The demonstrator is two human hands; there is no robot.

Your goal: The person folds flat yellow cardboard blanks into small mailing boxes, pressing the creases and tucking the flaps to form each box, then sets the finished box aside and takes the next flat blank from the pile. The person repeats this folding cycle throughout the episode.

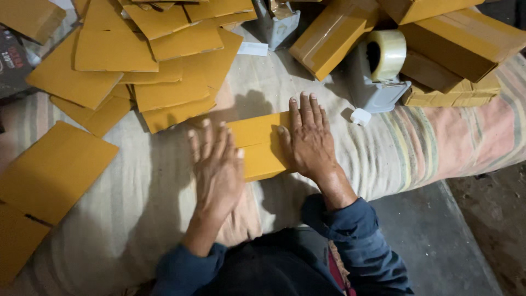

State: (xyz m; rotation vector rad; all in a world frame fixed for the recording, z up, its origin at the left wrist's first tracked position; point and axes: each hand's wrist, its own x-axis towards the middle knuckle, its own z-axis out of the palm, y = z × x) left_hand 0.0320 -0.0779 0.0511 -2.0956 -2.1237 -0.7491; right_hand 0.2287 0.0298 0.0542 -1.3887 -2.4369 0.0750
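Both hands lie flat, palms down, fingers spread and pointing far. The right hand presses on a flat yellow cardboard box; the blurred left hand covers its left edge, gripping nothing. The box rests on a striped cloth bed, with loose cardboard sheets far left and a grey tape dispenser far right.

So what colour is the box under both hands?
Mustard yellow box, flat under both hands; head view shows it.
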